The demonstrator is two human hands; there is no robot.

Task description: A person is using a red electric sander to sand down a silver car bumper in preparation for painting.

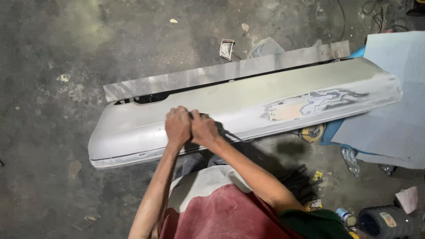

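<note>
A long grey car bumper lies across a concrete floor, with a patch of sanded filler and bare layers toward its right end. My left hand and my right hand are pressed side by side on the bumper's front face near its middle. Both grip a small dark object, apparently a sanding block, which is mostly hidden under the fingers. A thin dark strip trails from it to the right.
A pale board lies under the bumper's right end. A yellow roll, a plastic bottle, a dark can and small packets sit on the floor at the right. Scraps lie behind the bumper.
</note>
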